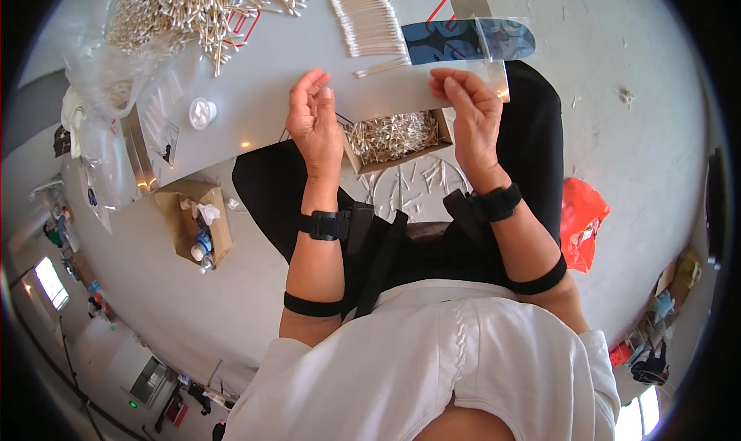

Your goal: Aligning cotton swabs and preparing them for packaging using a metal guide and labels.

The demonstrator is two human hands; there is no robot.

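Note:
My left hand [314,125] hovers over the near edge of the grey table [270,94], its fingers loosely bent and apart from the thumb. My right hand [475,113] is raised by the table's right corner, fingers half curled and pointing left; nothing shows in it. Beyond and between them lies a neat row of cotton swabs [367,23], with a couple of swabs [382,67] lying apart just below it. To the row's right is a flat dark blue printed packet [451,42] with a clear end, close to my right fingertips.
A large heap of cotton swabs [193,13] lies at the far left beside clear plastic bags [100,78]. A small white tub [202,113] stands nearby. An open box of swabs [397,140] sits below the table edge. On the floor are a cardboard box [197,225] and a red bag [583,217].

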